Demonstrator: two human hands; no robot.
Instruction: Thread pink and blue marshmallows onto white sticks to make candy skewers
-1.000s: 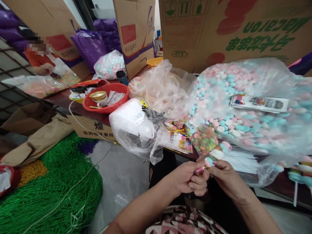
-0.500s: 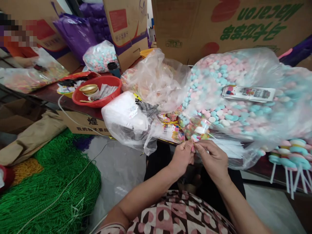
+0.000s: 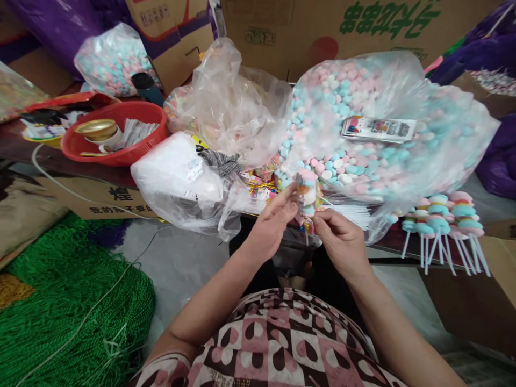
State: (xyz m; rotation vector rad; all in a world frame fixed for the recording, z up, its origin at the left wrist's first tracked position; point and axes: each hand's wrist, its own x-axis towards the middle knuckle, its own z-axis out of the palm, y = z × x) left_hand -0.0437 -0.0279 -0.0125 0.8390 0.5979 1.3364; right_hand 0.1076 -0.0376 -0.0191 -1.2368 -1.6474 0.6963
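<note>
A marshmallow skewer (image 3: 308, 194) in a clear printed wrapper stands upright between my hands, with pink, white and blue pieces stacked in it. My left hand (image 3: 271, 223) is closed along its left side, the fingertips behind or beside the wrapper. At the gathered lower end my right hand (image 3: 342, 236) pinches the wrapper near the stick. Just behind my hands lie white sticks (image 3: 357, 215) and a large clear bag of pink, white and blue marshmallows (image 3: 346, 166). A stack of printed wrappers (image 3: 379, 130) rests on that bag.
Several unwrapped marshmallow skewers (image 3: 439, 220) lie at the right table edge, sticks overhanging. Leftward are a white plastic bag (image 3: 177, 177), a crumpled clear bag (image 3: 242, 113) and a red basin (image 3: 116, 156). Green cords (image 3: 88, 290) heap on the floor. Cardboard boxes (image 3: 282, 37) stand behind.
My hands have lifted the wrapped skewer from leaning away to upright. My left hand has shifted from the wrapper's neck to its side. The view has turned rightward and down.
</note>
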